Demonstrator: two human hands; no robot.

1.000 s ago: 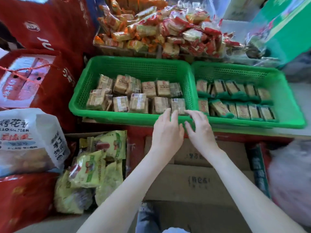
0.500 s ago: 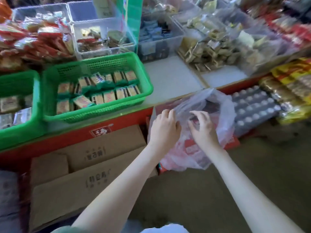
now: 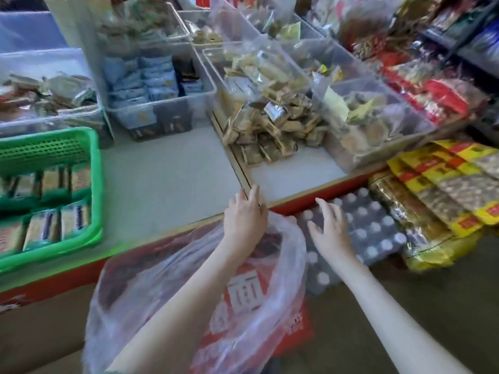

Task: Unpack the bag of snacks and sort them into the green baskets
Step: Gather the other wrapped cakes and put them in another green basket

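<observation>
Two hands at the near edge of the counter (image 3: 167, 179): left hand (image 3: 244, 220) at the far rim of the clear bag (image 3: 151, 279), grip unclear; right hand (image 3: 332, 230) spread, empty; green basket (image 3: 97, 171) left.

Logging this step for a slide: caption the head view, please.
Left hand at the rim of the clear plastic bag, right hand open beside it, green plastic basket part-filled.

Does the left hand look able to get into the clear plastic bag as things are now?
Probably yes. The left hand is at the upper rim of the clear plastic bag, whose mouth seems to gape open beside it, and nothing lies between. The right hand is apart.
</observation>
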